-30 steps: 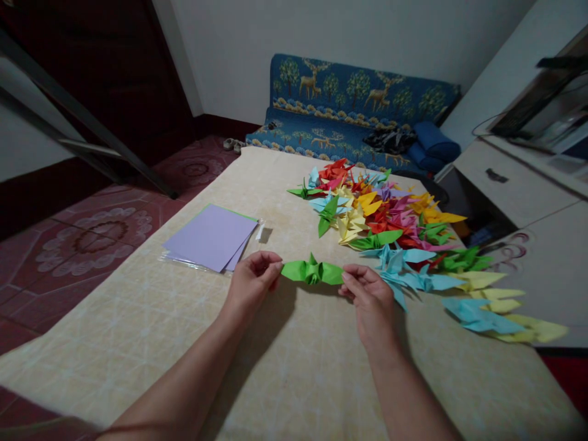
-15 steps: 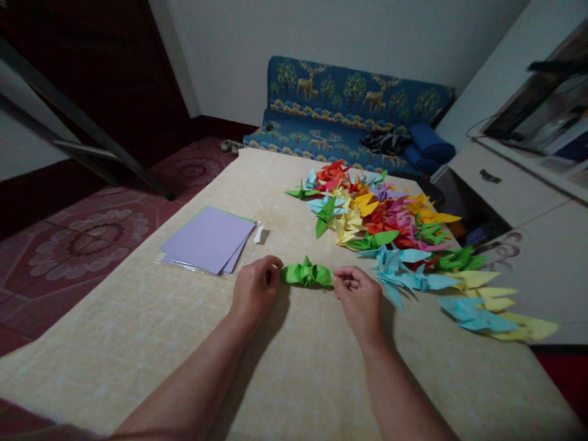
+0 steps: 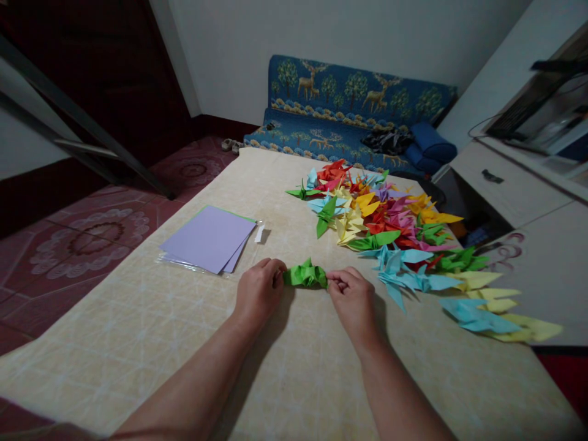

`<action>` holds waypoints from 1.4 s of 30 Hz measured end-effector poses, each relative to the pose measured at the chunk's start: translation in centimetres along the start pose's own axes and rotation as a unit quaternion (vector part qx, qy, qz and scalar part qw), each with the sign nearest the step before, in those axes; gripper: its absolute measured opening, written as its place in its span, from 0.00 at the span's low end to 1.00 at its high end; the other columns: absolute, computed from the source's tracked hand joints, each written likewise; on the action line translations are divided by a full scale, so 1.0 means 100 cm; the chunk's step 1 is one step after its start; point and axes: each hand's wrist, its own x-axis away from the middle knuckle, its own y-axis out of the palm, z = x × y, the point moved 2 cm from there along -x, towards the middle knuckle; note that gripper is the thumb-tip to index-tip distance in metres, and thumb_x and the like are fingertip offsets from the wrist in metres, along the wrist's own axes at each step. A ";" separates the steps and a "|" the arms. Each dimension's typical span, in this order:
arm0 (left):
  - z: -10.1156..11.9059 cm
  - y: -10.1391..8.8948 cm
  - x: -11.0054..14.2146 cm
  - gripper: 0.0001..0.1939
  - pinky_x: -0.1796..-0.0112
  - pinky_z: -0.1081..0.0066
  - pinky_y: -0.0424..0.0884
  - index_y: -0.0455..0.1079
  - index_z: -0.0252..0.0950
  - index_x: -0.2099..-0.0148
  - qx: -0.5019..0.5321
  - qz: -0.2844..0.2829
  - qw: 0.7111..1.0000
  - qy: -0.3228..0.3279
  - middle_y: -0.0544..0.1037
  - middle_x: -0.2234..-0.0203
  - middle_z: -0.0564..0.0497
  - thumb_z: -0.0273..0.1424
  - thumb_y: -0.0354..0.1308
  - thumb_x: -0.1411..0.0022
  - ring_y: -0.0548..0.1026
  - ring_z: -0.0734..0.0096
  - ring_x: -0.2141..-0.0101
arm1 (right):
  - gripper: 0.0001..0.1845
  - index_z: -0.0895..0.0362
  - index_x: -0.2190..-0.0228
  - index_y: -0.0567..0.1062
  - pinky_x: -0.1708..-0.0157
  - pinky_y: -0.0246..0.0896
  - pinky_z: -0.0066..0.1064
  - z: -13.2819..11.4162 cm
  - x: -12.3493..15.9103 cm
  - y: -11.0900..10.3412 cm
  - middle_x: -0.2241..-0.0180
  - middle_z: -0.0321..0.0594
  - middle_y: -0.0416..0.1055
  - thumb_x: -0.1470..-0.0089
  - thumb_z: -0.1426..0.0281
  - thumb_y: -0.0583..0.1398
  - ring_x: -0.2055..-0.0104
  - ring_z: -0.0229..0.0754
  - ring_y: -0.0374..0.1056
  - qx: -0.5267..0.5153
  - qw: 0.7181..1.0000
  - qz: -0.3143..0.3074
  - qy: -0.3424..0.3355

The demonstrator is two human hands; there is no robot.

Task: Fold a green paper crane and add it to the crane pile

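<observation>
A green paper crane (image 3: pixel 306 274) is held between my two hands, low over the table. Closed around its left wing tip is my left hand (image 3: pixel 261 285), with the tip hidden by the fingers. My right hand (image 3: pixel 353 297) pinches the right wing tip between thumb and fingers. The crane's wings look bent, and its middle is folded and pointed at the top. Beyond my right hand lies a pile of folded paper cranes (image 3: pixel 388 214) in many colours. To the left of my left hand rests a stack of purple paper sheets (image 3: pixel 209 237) on a clear plastic sleeve.
A pale patterned cloth covers the table (image 3: pixel 151 343). A small white scrap (image 3: pixel 260 234) lies beside the paper stack. Behind the table stands a blue sofa (image 3: pixel 321 128) with a deer pattern. A white cabinet (image 3: pixel 528 202) is at the right, and a metal ladder (image 3: pixel 87 128) at the left.
My hands have drawn closer together, the right one moving left. The crane's wings went from stretched flat to bent, with less of them showing. Both hands keep their hold.
</observation>
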 end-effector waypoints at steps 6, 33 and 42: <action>0.003 0.000 0.001 0.11 0.67 0.71 0.63 0.74 0.37 0.64 -0.017 -0.015 1.000 -0.002 0.78 0.68 0.48 0.22 0.50 0.42 0.75 0.65 0.68 | 0.12 0.54 0.69 0.78 0.71 0.63 0.26 -0.011 0.002 0.000 0.69 0.37 0.71 0.48 0.79 0.57 0.71 0.38 0.68 0.078 0.997 -0.017 -0.017; -0.007 -0.009 0.004 0.19 0.74 0.72 0.66 0.68 0.35 0.50 0.242 0.081 0.962 -0.098 0.79 0.62 0.45 0.42 0.47 0.33 0.75 0.69 0.75 | 0.17 0.55 0.57 0.70 0.76 0.67 0.29 -0.008 0.004 -0.001 0.71 0.37 0.73 0.45 0.60 0.59 0.76 0.38 0.70 -0.222 0.967 0.046 0.115; -0.006 -0.007 0.000 0.19 0.69 0.70 0.68 0.68 0.35 0.52 0.243 0.054 0.964 -0.093 0.79 0.68 0.47 0.44 0.48 0.34 0.77 0.65 0.70 | 0.22 0.57 0.53 0.71 0.72 0.67 0.29 -0.005 0.002 0.007 0.66 0.44 0.77 0.45 0.57 0.59 0.70 0.42 0.75 -0.135 0.984 0.024 0.117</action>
